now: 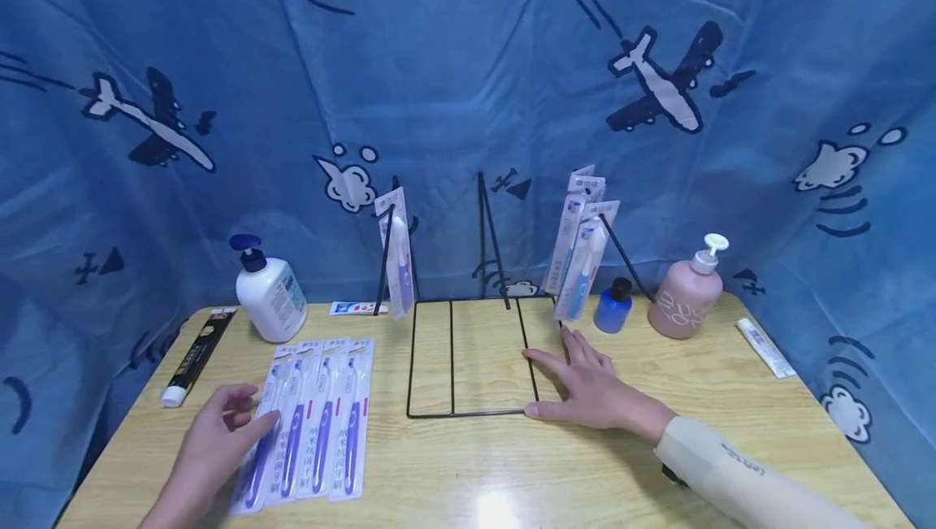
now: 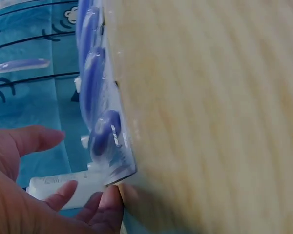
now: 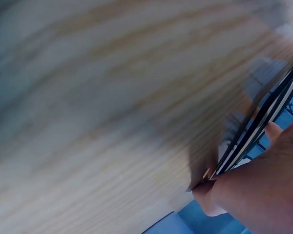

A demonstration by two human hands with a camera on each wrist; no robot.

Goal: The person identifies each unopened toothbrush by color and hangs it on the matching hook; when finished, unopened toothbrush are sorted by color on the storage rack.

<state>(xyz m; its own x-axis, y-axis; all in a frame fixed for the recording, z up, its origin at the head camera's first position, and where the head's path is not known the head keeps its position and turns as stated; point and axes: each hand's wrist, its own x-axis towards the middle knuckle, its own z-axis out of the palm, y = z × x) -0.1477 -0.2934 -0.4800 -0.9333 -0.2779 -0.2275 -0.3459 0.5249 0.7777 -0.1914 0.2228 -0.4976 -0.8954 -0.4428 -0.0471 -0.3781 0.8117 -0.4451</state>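
Several purple toothbrush packs [image 1: 318, 423] lie side by side on the table at the left. My left hand [image 1: 215, 448] is at the leftmost pack, its thumb over that pack and its fingers loosely bent along the outer side. In the left wrist view, the fingertips [image 2: 110, 195] are by the pack's corner, with the thumb apart from it. A black wire rack [image 1: 452, 366] stands mid-table. My right hand [image 1: 595, 387] spreads its fingers along the right side of its base, touching the wire. One purple toothbrush pack [image 1: 398, 261] hangs on its left hook; blue packs [image 1: 582, 269] hang on the right.
A white pump bottle [image 1: 270, 297] and a black toothpaste tube [image 1: 199, 357] stand and lie at the left. Behind is a small toothpaste box [image 1: 357, 309]. At the right are a blue bottle [image 1: 613, 308], a pink pump bottle [image 1: 686, 297] and a white tube [image 1: 765, 348]. A blue curtain [image 1: 439, 66] hangs behind.
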